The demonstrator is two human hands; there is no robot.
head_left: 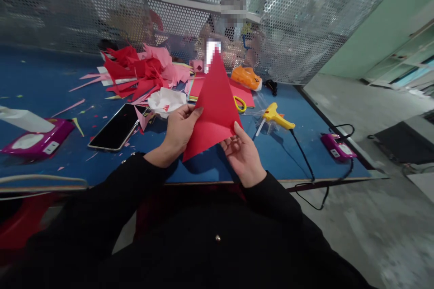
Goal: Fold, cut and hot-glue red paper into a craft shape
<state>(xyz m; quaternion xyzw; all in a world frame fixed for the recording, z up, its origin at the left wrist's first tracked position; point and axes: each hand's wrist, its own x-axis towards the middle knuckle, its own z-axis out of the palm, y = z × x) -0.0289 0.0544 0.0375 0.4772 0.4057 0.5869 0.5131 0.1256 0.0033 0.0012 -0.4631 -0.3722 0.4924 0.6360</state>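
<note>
Red paper: the piece of red paper (219, 99) is up off the blue table (40, 76), a tall pointed shape, tip away from the person, broad end nearest; a paler bend crosses its lower part, the lower left corner hangs down, and I can't tell if it's rolled or folded.
Left hand: the left hand (179, 130) grips its left edge, thumb on the face.
Right hand: the right hand (243, 156) pinches the lower right edge, thumb over it, fingers curled beneath.
Just behind: a stack of coloured sheets (247, 95), red uppermost, with a yellow handle loop (240, 104) over it.
Orange packet: the orange plastic packet (246, 77) sits beyond the stack's right side, contents hidden from me.
White wrapping: crumpled white wrapping (168, 99), a red scrap on it.
Glue gun: the yellow glue gun (276, 116) lies on the right.
Leftward: a dark-screened phone (117, 128), then heaped red and pink offcuts (139, 72) beyond.
</note>
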